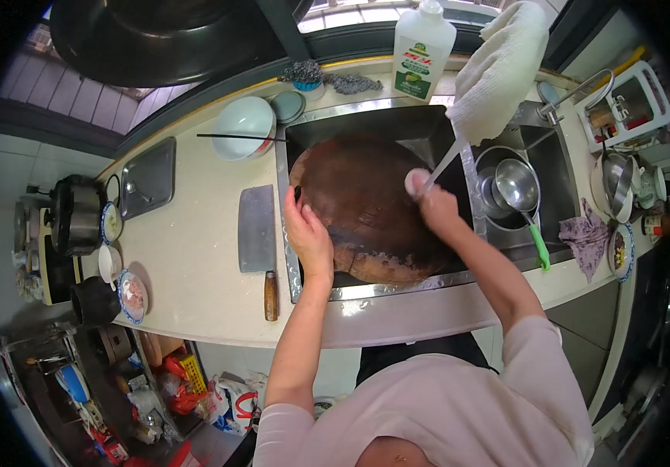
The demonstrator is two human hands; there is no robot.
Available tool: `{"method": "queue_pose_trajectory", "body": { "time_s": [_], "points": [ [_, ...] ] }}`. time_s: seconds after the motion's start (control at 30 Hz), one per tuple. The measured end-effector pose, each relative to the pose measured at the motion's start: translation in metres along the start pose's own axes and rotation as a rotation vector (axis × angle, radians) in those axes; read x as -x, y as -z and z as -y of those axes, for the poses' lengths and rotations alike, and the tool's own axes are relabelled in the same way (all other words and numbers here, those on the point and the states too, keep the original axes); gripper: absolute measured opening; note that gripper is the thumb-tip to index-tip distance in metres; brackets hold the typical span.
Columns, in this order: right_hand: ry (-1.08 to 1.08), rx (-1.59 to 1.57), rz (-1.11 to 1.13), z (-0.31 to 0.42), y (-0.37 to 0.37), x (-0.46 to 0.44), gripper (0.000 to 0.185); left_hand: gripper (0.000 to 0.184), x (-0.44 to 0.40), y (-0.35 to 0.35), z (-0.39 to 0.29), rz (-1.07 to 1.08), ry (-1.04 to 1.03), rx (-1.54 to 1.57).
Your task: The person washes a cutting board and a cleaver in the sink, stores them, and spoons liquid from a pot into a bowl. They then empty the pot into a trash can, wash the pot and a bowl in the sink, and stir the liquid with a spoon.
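Observation:
A thick round wooden chopping block (366, 202), dark and wet-looking, sits in the steel sink (327, 118). My left hand (309, 240) lies against its left rim with the fingers stretched out. Above the block's right side, my right hand (434, 204) is closed, by a small pale rounded thing (415, 183) whose kind I cannot make out. From that hand, a narrow whitish streak (445, 166) runs up to a bunched white towel (498, 74); whether it is water or a handle, I cannot tell. Left of the sink lies a cleaver (256, 229) with a wooden handle.
Behind the sink stands a white bottle (424, 54); a white bowl (243, 128) with a black chopstick (230, 137) is at its left. The right basin holds a pot and a ladle (517, 185) with a green handle. A metal tray (148, 179) lies far left.

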State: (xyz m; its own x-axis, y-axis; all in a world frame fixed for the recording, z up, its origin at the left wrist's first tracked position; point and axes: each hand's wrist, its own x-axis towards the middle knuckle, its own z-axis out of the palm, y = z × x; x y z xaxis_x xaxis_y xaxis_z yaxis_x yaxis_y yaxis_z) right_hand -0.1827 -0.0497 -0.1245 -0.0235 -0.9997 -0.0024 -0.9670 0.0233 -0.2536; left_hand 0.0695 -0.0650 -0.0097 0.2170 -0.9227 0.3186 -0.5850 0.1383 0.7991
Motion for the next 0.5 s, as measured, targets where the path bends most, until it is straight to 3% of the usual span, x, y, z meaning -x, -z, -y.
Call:
{"method": "queue_pose_trajectory", "body": {
  "time_s": [0.03,0.1,0.17,0.27,0.33,0.5],
  "points": [
    [0.001,0.011,0.116,0.019,0.021,0.014,0.043,0.037,0.0,0.0,-0.001,0.01,0.004,-0.01],
    [0.151,-0.042,0.135,0.055,0.047,0.034,0.035,0.037,0.001,0.0,-0.004,0.025,0.011,-0.018],
    [0.206,-0.149,0.047,0.098,0.07,0.033,0.044,0.036,0.002,0.0,-0.002,0.034,0.013,-0.025],
    [0.313,-0.126,-0.138,0.104,0.048,-0.007,0.043,0.036,-0.002,0.0,-0.005,0.04,0.002,-0.002],
    [0.248,-0.13,-0.2,0.101,0.019,-0.047,0.041,0.036,0.001,0.001,-0.006,0.045,0.004,-0.001],
    [0.028,-0.151,-0.048,0.079,0.014,-0.071,0.038,0.036,0.001,-0.001,-0.006,0.035,0.009,-0.038]
  ]
}}
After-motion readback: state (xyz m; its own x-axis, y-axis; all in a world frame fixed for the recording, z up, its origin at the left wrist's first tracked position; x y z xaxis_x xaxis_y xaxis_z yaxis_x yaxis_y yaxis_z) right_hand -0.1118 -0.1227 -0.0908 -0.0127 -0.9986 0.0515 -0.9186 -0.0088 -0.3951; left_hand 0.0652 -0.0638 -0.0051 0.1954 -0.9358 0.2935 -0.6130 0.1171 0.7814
